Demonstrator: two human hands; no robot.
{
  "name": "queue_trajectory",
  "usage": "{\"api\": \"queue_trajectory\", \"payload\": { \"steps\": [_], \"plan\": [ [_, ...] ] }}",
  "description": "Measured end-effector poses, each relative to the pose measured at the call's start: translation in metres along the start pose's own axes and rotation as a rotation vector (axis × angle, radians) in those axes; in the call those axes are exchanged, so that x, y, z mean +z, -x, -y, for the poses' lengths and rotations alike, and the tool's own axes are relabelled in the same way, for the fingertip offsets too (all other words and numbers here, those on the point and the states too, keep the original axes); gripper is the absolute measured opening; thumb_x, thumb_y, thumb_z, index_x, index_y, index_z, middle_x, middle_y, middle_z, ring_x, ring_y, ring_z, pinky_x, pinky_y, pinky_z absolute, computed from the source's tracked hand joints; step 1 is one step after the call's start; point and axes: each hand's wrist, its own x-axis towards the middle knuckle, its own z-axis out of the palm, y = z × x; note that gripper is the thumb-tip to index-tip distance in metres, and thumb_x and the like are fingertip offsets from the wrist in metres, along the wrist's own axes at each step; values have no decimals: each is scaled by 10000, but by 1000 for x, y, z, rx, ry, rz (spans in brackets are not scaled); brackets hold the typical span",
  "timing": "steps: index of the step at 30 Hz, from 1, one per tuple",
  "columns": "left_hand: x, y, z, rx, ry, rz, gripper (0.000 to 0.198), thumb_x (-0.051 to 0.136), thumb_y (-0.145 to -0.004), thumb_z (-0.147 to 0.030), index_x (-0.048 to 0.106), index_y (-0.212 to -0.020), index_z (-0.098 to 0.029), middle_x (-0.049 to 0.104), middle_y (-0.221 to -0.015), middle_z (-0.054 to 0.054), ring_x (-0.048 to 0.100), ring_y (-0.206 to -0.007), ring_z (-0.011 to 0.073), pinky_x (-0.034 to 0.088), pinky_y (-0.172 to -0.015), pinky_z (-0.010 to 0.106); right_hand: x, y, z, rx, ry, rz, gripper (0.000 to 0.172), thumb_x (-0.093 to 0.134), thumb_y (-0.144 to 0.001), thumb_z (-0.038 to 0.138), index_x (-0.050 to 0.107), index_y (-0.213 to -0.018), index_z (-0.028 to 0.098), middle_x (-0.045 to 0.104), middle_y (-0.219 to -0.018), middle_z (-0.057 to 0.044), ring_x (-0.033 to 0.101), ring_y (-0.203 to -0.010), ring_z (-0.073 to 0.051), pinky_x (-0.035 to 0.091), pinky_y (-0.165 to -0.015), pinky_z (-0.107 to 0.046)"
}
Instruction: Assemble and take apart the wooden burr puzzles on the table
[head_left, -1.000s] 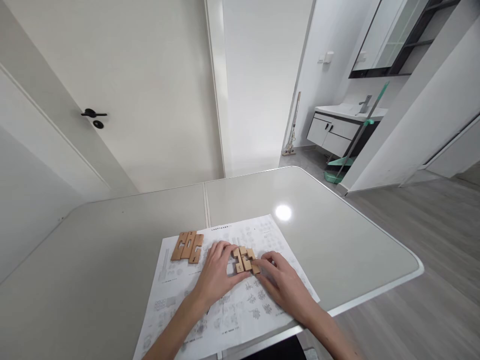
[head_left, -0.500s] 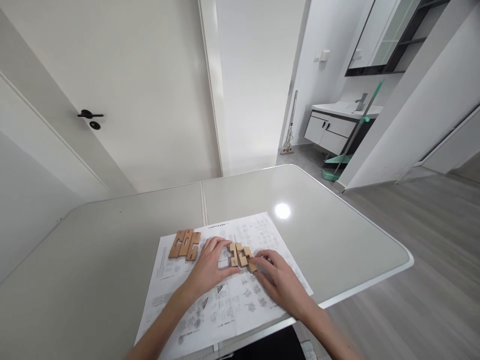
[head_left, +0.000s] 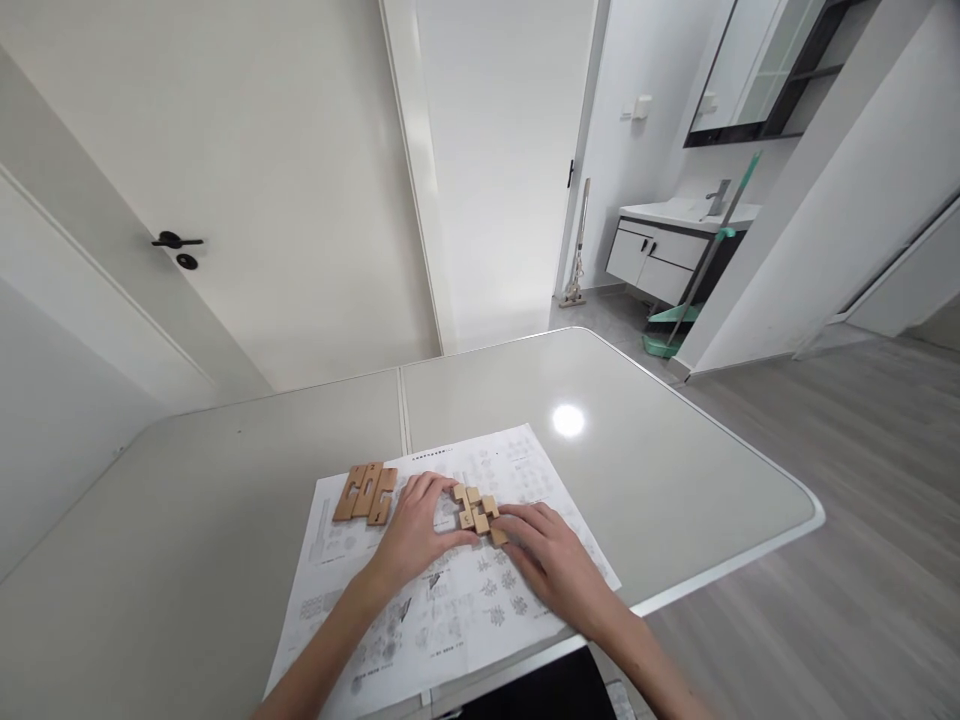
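Observation:
Notched light-wood puzzle pieces (head_left: pixel 481 520) lie side by side on a printed sheet (head_left: pixel 457 655), between my two hands. My left hand (head_left: pixel 416 520) holds the leftmost piece end to end, fingertips at its far end and thumb at its near end. On the other side, my right hand (head_left: pixel 551 555) has its thumb and fingers closed on the rightmost piece, partly covering it. Left of my left hand sit three darker, flat wooden pieces (head_left: pixel 366 492) with cut-outs and numbers, set next to one another.
The sheet lies on a glossy pale table (head_left: pixel 225 520) with a seam and a rounded right corner. Behind it is a white door (head_left: pixel 300 180) with a black handle. A mop (head_left: pixel 579 250), a sink cabinet (head_left: pixel 652 260) and a green dustpan (head_left: pixel 661 345) stand farther back.
The pieces between my hands now sit closer together, the right one pushed slightly left by my right hand. The camera view has shifted a little.

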Motion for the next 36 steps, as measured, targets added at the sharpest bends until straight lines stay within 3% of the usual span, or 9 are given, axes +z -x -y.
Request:
{"api": "queue_trajectory", "payload": {
  "steps": [16,25,31,36],
  "plan": [
    [-1,-5,2,-25,3,29,621,880,-680,-597,618,-1130,-257,626,-1169,52,541,-1148,328,480,-953,456,0,1,0,13,-21,3,336,500,-1025,141,597,-1295,316,637,-1378,-60,602,-1177,-292,571,-950,-498],
    [-6,-4,6,-40,76,83,771,881,-667,-609,586,-1305,-293,614,-1231,62,519,-1225,348,457,-1023,497,-2,2,-1,30,-24,-2,337,511,-1015,133,594,-1286,315,633,-1394,-53,607,-1212,-287,577,-981,-500],
    [-20,4,4,-112,154,132,751,842,-758,-522,496,-1400,-343,609,-1330,60,528,-1300,348,430,-1085,520,-3,8,5,83,-47,-28,455,564,-997,195,503,-1426,333,599,-1433,-70,588,-1306,-281,573,-1043,-467],
    [-18,14,2,-123,199,103,649,788,-827,-421,494,-1402,-352,535,-1463,56,496,-1370,328,424,-1123,497,2,13,6,135,-71,-41,481,576,-992,216,461,-1446,327,578,-1448,-73,585,-1312,-268,564,-1063,-450]
  ]
}}
